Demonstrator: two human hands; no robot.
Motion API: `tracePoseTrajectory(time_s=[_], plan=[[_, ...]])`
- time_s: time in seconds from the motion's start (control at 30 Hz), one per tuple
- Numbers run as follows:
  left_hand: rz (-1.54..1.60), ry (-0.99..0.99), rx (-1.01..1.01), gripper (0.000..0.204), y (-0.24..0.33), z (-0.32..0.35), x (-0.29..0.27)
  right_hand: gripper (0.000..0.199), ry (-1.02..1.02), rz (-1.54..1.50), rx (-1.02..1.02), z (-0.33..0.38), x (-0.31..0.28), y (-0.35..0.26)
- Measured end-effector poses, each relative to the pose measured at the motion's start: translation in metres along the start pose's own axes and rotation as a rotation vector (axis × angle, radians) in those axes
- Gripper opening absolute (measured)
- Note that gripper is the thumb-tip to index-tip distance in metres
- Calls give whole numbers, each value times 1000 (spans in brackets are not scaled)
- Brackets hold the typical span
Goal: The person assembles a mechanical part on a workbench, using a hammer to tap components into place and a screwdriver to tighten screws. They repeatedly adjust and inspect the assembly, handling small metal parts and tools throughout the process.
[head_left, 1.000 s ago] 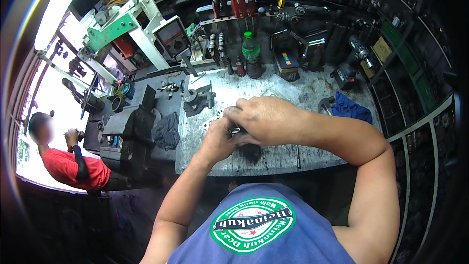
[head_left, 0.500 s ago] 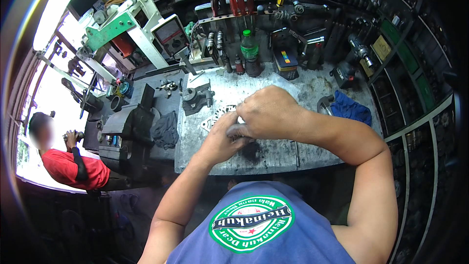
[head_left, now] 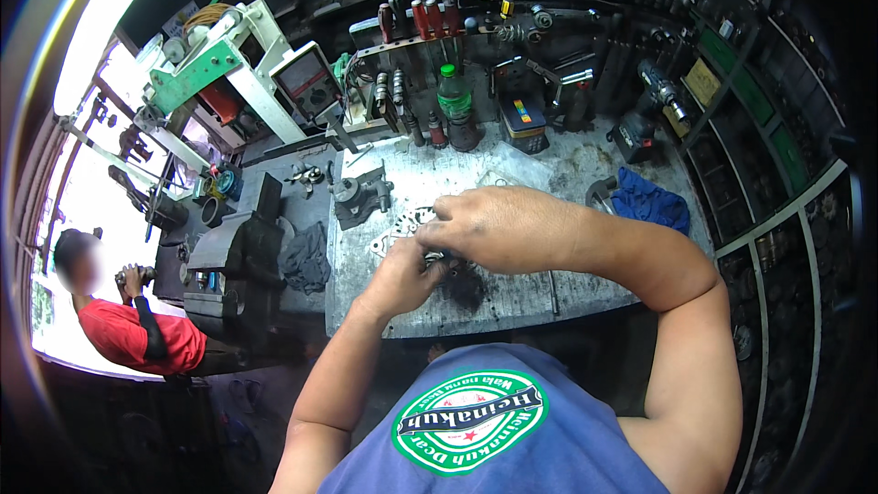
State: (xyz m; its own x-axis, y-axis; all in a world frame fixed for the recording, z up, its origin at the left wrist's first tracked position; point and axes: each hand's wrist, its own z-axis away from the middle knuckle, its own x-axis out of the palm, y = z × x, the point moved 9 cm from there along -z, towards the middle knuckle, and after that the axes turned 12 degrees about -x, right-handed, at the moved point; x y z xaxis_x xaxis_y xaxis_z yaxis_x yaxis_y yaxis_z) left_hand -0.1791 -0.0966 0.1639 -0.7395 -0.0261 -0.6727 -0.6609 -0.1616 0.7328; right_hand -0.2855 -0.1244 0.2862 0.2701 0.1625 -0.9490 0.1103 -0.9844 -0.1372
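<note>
Over the metal-topped workbench (head_left: 512,297), both of my hands meet with fingers curled in. My left hand (head_left: 400,276) grips a small metallic piece (head_left: 433,258) from the near left. My right hand (head_left: 498,227) closes over the same piece from above and the right, covering most of it; its kind cannot be made out. Just beyond my left hand lies a pale metal casting with cut-outs (head_left: 380,244), partly hidden by my hands. A dark smudge of grime (head_left: 465,289) spreads on the bench below my right hand.
A dark metal fixture (head_left: 358,196) stands behind the casting. Farther back are a green-capped bottle (head_left: 455,101), a small box (head_left: 523,123) and a cordless drill (head_left: 660,91). A blue rag (head_left: 651,201) lies right, a bench vise (head_left: 240,233) left. A person in red (head_left: 137,334) stands far left.
My right hand has rolled over and lowered, its back now flatter. Both hands stay together at the small piece. The whole view has shifted slightly.
</note>
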Motion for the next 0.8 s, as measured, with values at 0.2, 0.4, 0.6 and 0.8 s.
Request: tracePoseTrajectory(time_s=[0.2, 0.4, 0.6, 0.8], plan=[[95, 86, 85, 43, 8, 3, -11, 37, -131, 52, 100, 1, 16, 10], [117, 59, 253, 46, 13, 9, -12, 38, -240, 12, 127, 1, 34, 11], [4, 7, 39, 50, -9, 2, -4, 39, -21, 24, 18, -8, 15, 3], [105, 97, 191, 38, 9, 11, -11, 33, -270, -13, 148, -1, 31, 14]])
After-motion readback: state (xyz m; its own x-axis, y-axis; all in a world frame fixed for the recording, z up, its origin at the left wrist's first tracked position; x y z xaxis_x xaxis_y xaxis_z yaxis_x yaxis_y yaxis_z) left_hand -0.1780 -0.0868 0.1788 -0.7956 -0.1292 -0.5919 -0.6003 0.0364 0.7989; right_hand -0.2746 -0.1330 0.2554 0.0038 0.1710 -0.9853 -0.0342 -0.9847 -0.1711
